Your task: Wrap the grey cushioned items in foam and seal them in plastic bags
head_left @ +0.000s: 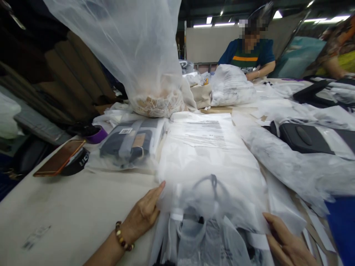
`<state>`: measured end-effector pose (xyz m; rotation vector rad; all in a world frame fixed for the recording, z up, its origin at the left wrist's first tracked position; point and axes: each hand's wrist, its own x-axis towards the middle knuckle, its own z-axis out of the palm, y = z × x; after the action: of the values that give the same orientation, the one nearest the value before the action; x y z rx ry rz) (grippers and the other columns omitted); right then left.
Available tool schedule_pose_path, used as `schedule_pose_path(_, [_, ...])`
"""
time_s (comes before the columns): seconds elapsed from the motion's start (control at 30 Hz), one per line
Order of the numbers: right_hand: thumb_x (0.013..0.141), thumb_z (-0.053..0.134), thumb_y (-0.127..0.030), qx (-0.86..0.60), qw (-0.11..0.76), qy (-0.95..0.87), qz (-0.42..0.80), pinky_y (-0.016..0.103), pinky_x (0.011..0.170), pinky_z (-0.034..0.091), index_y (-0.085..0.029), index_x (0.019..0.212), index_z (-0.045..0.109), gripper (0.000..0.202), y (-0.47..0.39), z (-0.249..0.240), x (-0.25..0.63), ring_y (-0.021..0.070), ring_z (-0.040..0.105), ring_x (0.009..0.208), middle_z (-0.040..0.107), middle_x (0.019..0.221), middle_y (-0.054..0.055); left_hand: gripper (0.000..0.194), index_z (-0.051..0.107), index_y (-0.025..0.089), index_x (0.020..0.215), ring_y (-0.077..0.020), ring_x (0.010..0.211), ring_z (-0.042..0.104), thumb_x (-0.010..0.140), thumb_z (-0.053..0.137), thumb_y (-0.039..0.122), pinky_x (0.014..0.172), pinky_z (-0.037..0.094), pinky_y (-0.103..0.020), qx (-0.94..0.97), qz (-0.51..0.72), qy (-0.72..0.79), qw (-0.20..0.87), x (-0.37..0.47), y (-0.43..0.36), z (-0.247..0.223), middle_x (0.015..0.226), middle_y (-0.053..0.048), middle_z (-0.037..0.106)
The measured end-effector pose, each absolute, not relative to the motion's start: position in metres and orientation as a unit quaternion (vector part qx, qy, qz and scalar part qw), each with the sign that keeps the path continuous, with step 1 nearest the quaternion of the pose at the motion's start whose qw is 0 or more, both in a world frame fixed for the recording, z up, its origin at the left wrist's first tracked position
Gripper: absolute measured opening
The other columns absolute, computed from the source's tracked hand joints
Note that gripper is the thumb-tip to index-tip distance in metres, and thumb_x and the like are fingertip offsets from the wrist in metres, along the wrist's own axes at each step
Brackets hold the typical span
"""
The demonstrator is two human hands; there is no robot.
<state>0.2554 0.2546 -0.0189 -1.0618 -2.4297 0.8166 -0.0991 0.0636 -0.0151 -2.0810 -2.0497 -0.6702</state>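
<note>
A frosted plastic bag (210, 159) with printed text lies flat in front of me, its open edge toward me. A grey bag or pack (212, 240) wrapped in clear film is partly inside it, and a dark loop shows through the plastic. My left hand (144, 210), with a beaded bracelet on the wrist, pinches the left edge of the plastic bag. On the opposite side my right hand (288, 240) holds the right edge, thumb on top; some of its fingers are hidden below the plastic.
Left of the bag lies a packed grey item (127, 144) with a barcode, beside a phone (59, 159) and a purple tape roll (97, 135). A large translucent sack (155, 55) hangs behind. Black cases (305, 138) lie right; a co-worker (246, 55) stands across the table.
</note>
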Motion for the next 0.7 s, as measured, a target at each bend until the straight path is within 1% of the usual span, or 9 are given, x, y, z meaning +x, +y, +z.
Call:
schedule_pose_path(0.07, [0.079, 0.047, -0.040, -0.377, 0.154, -0.860, 0.309, 0.023, 0.055, 0.053, -0.022, 0.098, 0.055, 0.027, 0.259, -0.011, 0.253, 0.0187, 0.068, 0.065, 0.071, 0.080, 0.004, 0.073, 0.006, 0.015, 0.143, -0.0182, 0.115, 0.052, 0.078, 0.034, 0.000, 0.094, 0.048, -0.032, -0.673, -0.224, -0.701, 0.078, -0.094, 0.066, -0.019, 0.123, -0.015, 0.055])
schedule_pose_path(0.17, [0.079, 0.048, -0.040, -0.390, 0.113, -0.846, 0.344, 0.024, 0.061, 0.053, -0.021, 0.101, 0.053, 0.029, 0.259, -0.008, 0.252, 0.0187, 0.067, 0.072, 0.070, 0.088, 0.005, 0.075, 0.006, 0.014, 0.143, -0.0183, 0.114, 0.054, 0.075, 0.031, -0.003, 0.093, 0.049, -0.031, -0.645, -0.238, -0.720, 0.091, -0.087, 0.068, -0.026, 0.122, -0.017, 0.056])
schedule_pose_path(0.27, [0.079, 0.048, -0.038, -0.406, 0.138, -0.824, 0.371, 0.026, 0.066, 0.051, -0.022, 0.102, 0.051, 0.028, 0.252, -0.013, 0.250, 0.0189, 0.066, 0.076, 0.069, 0.090, 0.005, 0.076, 0.010, 0.014, 0.143, -0.0171, 0.112, 0.055, 0.072, 0.031, -0.003, 0.093, 0.048, -0.030, -0.617, -0.259, -0.738, 0.090, -0.080, 0.067, -0.027, 0.120, -0.015, 0.057])
schedule_pose_path(0.33, [0.080, 0.047, -0.037, -0.417, 0.173, -0.806, 0.382, 0.026, 0.065, 0.048, -0.022, 0.101, 0.051, 0.026, 0.246, -0.018, 0.248, 0.0184, 0.065, 0.074, 0.068, 0.087, 0.004, 0.071, 0.021, 0.010, 0.140, -0.0163, 0.110, 0.057, 0.070, 0.032, 0.000, 0.092, 0.048, -0.027, -0.586, -0.272, -0.759, 0.079, -0.076, 0.066, -0.024, 0.119, -0.014, 0.059])
schedule_pose_path(0.4, [0.081, 0.046, -0.037, -0.419, 0.197, -0.789, 0.403, 0.025, 0.062, 0.047, -0.023, 0.099, 0.051, 0.024, 0.238, -0.021, 0.246, 0.0171, 0.063, 0.069, 0.068, 0.083, 0.003, 0.061, 0.035, 0.004, 0.133, -0.0166, 0.103, 0.061, 0.072, 0.034, 0.005, 0.089, 0.049, -0.024, -0.546, -0.284, -0.787, 0.045, -0.071, 0.065, -0.017, 0.115, -0.014, 0.062])
schedule_pose_path(0.47, [0.083, 0.045, -0.038, -0.416, 0.212, -0.777, 0.423, 0.023, 0.060, 0.046, -0.022, 0.099, 0.050, 0.023, 0.232, -0.023, 0.248, 0.0153, 0.062, 0.066, 0.067, 0.081, 0.002, 0.050, 0.046, 0.002, 0.123, -0.0169, 0.091, 0.066, 0.075, 0.035, 0.014, 0.079, 0.052, -0.019, -0.494, -0.299, -0.816, -0.015, -0.066, 0.064, -0.008, 0.104, -0.013, 0.067])
schedule_pose_path(0.57, [0.084, 0.045, -0.035, -0.414, 0.214, -0.778, 0.421, 0.021, 0.062, 0.047, -0.022, 0.098, 0.051, 0.020, 0.223, -0.024, 0.256, 0.0130, 0.061, 0.063, 0.066, 0.076, -0.001, 0.040, 0.057, 0.012, 0.111, -0.0150, 0.075, 0.069, 0.079, 0.036, 0.026, 0.063, 0.053, -0.015, -0.420, -0.327, -0.839, -0.116, -0.059, 0.057, 0.006, 0.088, -0.003, 0.072])
schedule_pose_path(0.63, [0.085, 0.045, -0.033, -0.404, 0.206, -0.795, 0.404, 0.019, 0.061, 0.048, -0.022, 0.093, 0.053, 0.016, 0.217, -0.022, 0.263, 0.0123, 0.061, 0.063, 0.064, 0.072, -0.002, 0.033, 0.062, 0.020, 0.099, -0.0134, 0.071, 0.069, 0.079, 0.040, 0.035, 0.061, 0.052, -0.013, -0.391, -0.346, -0.839, -0.156, -0.052, 0.047, 0.011, 0.085, 0.002, 0.072])
schedule_pose_path(0.7, [0.083, 0.048, -0.032, -0.398, 0.219, -0.810, 0.371, 0.016, 0.058, 0.047, -0.022, 0.087, 0.055, 0.013, 0.211, -0.019, 0.270, 0.0114, 0.061, 0.061, 0.063, 0.068, -0.003, 0.026, 0.063, 0.025, 0.088, -0.0120, 0.068, 0.068, 0.077, 0.046, 0.041, 0.059, 0.050, -0.012, -0.358, -0.354, -0.848, -0.166, -0.046, 0.032, 0.013, 0.080, 0.006, 0.072])
